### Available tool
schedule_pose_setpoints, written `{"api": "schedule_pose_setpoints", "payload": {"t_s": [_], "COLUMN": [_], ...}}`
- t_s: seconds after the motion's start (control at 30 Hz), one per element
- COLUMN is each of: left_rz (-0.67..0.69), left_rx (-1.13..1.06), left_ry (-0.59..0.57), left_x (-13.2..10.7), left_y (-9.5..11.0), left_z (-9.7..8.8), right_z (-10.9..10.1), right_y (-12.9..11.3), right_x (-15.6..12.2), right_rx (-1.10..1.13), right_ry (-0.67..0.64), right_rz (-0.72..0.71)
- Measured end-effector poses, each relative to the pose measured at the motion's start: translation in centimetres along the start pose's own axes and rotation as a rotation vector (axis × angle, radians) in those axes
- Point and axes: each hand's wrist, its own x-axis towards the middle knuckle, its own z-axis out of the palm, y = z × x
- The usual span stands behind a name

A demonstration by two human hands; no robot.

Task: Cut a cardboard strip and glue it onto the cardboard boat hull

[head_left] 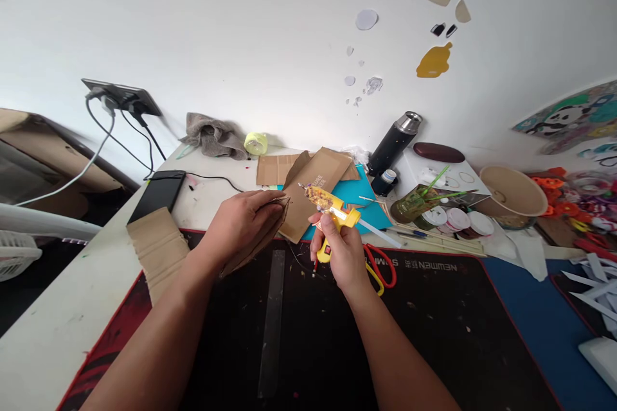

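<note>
My left hand (245, 221) is closed around a folded piece of cardboard (263, 241), which it holds above the black desk mat (332, 347). In my right hand (342, 247) is a yellow hot glue gun (332, 205), gripped by its handle. The nozzle points left toward the cardboard, a short distance from it. A clear glue stick (380, 231) sticks out of the gun's back end. Behind the hands lie flat cardboard pieces (313, 183) and a blue sheet (354, 191). Scissors with red and yellow handles (385, 266) lie partly hidden behind my right hand.
A ruler-like strip (272, 327) lies on the mat. At left are a phone (157, 196) and a cardboard scrap (161, 247). A black thermos (395, 141), paint jars (457, 221) and a cup with brushes (409, 205) stand at right. The wall rises behind.
</note>
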Motion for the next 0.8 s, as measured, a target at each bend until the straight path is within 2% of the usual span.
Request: {"api": "schedule_pose_setpoints", "payload": {"t_s": [0.2, 0.33, 0.43, 0.57, 0.7, 0.8], "left_rz": [-0.034, 0.012, 0.087, 0.164, 0.132, 0.121], "left_rx": [-0.114, -0.171, -0.098, 0.017, 0.015, -0.017], "left_ry": [-0.061, -0.092, -0.088, -0.127, -0.215, -0.383], "left_x": [-0.1, -0.3, -0.2, 0.4, 1.9, 3.2], "left_y": [0.9, 1.8, 1.8, 0.5, 0.1, 1.1], "left_z": [-0.5, -1.0, -0.8, -0.1, -0.2, -1.0], "right_z": [0.0, 0.0, 0.1, -0.3, -1.6, -2.6], "right_y": [-0.1, 0.1, 0.6, 0.7, -0.3, -0.7], "right_x": [-0.1, 0.0, 0.1, 0.0, 0.2, 0.6], "right_rx": [0.005, -0.008, 0.011, 0.032, -0.063, -0.082], "right_ry": [-0.002, -0.008, -0.007, 0.005, -0.036, -0.036], "right_rz": [0.013, 0.008, 0.007, 0.016, -0.002, -0.032]}}
